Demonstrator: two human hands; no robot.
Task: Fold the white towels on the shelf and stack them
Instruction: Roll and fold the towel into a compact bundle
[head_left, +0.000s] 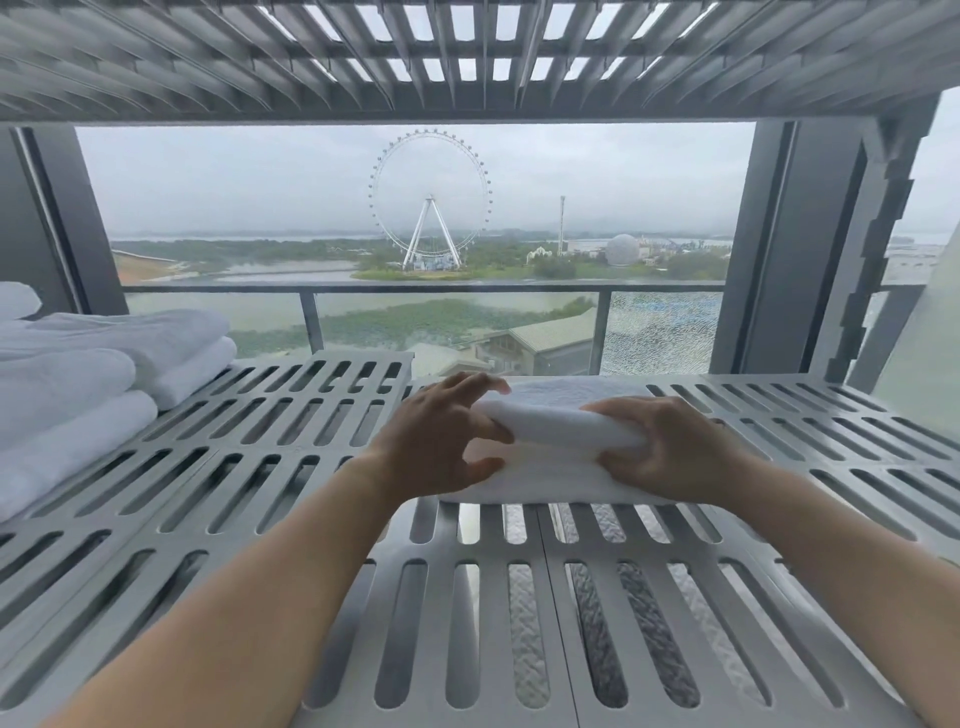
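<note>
A white towel (558, 431) lies folded into a thick bundle on the grey slotted shelf (291, 431), just right of centre. My right hand (670, 452) grips its right end, fingers wrapped over the top fold. My left hand (441, 441) is at its left end, fingers spread, with the thumb under the upper fold and fingertips touching the top. At the far left of the shelf sits a stack of folded white towels (78, 384), several layers deep, well apart from both hands.
A second slotted shelf (467, 57) hangs close overhead. Grey upright posts (795, 249) stand at the back right and back left. Behind the shelf is a window with a balcony railing (415, 291). Bare slotted surface stretches between the stack and the towel.
</note>
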